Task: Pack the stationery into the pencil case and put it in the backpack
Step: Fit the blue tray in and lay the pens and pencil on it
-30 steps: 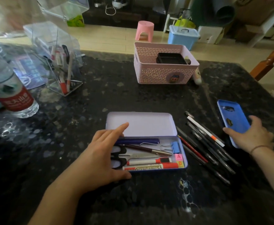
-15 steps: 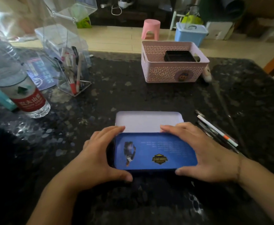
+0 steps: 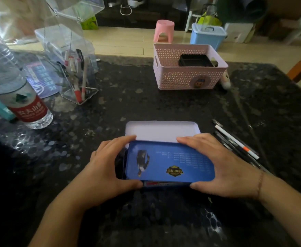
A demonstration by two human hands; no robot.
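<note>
The pencil case (image 3: 161,131) lies on the near middle of the dark speckled worktop (image 3: 146,104), its pale open half showing on the far side while a blue tray (image 3: 169,162) with a printed figure and badge sits over its near half. The left hand (image 3: 103,168) grips the tray's left end, fingers curled over the far edge and thumb on the near edge; the right hand (image 3: 222,164) grips the right end the same way. A sliver of a red-and-white marker (image 3: 164,183) shows under the tray's near edge. Just right of the case lies a loose bunch of pens (image 3: 235,143). Farther left stands a water bottle (image 3: 16,90) with a red label, and beyond it a clear acrylic holder (image 3: 75,73) with pens inside. At the far right sits a pink perforated basket (image 3: 189,77) holding a black box (image 3: 195,60).
</note>
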